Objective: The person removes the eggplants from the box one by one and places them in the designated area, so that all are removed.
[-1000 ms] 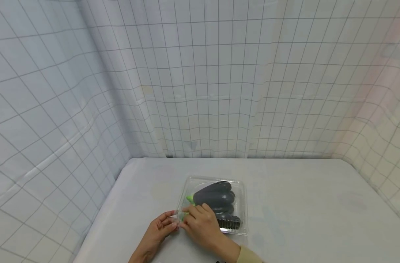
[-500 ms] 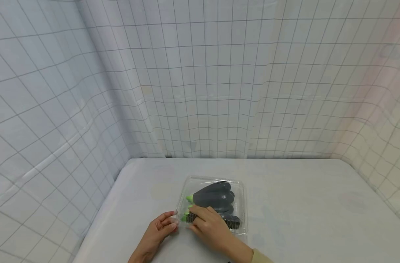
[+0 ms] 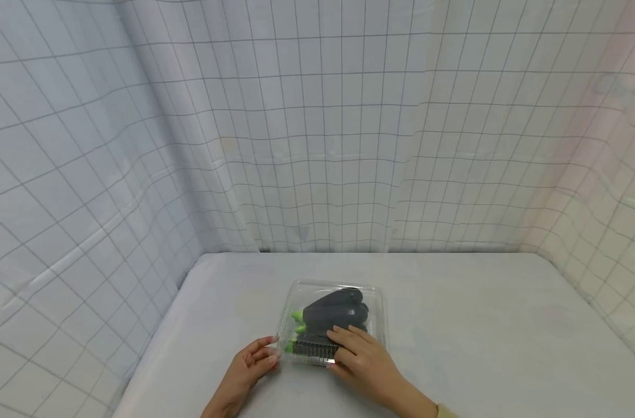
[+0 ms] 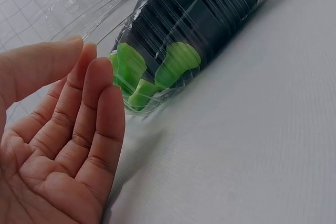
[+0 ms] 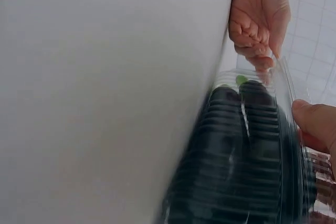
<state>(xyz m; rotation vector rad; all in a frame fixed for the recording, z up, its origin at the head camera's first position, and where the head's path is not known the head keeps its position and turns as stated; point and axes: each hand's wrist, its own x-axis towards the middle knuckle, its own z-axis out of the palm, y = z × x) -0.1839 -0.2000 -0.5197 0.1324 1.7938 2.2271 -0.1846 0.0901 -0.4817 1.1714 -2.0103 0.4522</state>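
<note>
The clear box (image 3: 308,294), with aubergines (image 3: 334,314) inside, lies on the white table (image 3: 474,337), near and around the middle. The right hand (image 3: 367,366) pinches its near rim between thumb and fingers; the left hand (image 3: 249,361) touches the near left corner, but I cannot tell whether it pinches. To press well, I would squeeze evenly and steady that corner. The green stems (image 3: 297,316) point left; the aubergines' long axis runs roughly left to right.

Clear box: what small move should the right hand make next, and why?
Probably slide the right hand along the near rim of the clear box to its right corner, pressing: it is partway along, the left hand is at the near-left corner, and whether that edge is closed is unclear.
</note>
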